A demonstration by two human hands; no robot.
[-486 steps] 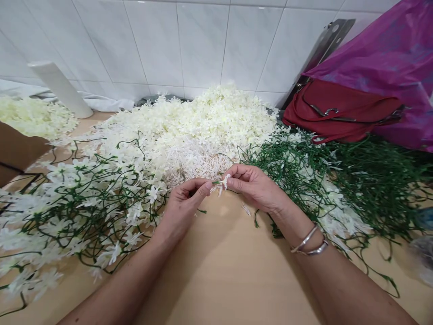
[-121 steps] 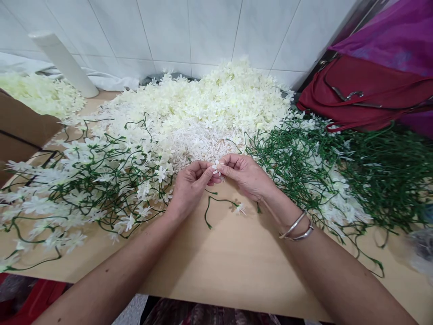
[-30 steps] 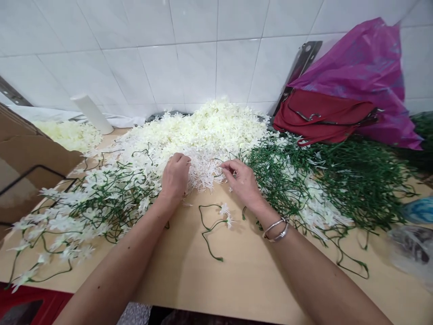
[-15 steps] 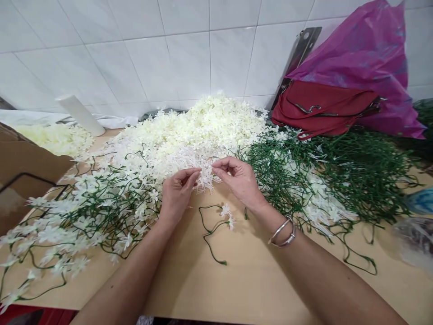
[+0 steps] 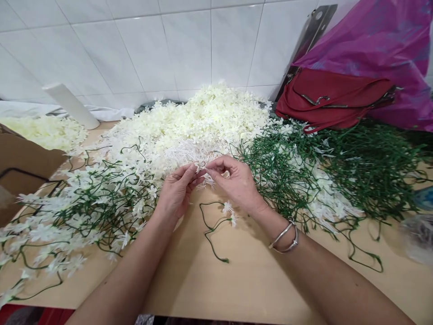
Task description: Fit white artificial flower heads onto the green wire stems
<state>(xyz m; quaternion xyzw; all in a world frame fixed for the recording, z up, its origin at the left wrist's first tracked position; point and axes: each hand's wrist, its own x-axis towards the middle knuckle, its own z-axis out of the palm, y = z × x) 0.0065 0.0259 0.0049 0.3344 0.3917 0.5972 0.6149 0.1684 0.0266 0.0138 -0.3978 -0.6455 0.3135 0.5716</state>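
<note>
My left hand [image 5: 176, 192] and my right hand [image 5: 237, 183] meet fingertip to fingertip above the wooden table [image 5: 237, 280], both pinched on a small white flower piece [image 5: 201, 166]. Just behind them lies a heap of white spiky flower centres [image 5: 189, 158], and beyond that a big pile of cream petals [image 5: 209, 117]. A green stem with two white flowers [image 5: 219, 221] lies on the table below my right hand. My right wrist wears metal bangles [image 5: 286, 234].
Finished flowered stems [image 5: 84, 203] spread on the left, bare green stems [image 5: 338, 171] on the right. A red bag [image 5: 331, 101] and purple plastic bag [image 5: 382, 40] lean at the tiled wall. A white tube [image 5: 71, 106] and cardboard box [image 5: 20, 158] stand on the left.
My hands left the pile of white centres and came together, pinching a small piece between them. The view dropped slightly. The stem with two flowers stays on the table.
</note>
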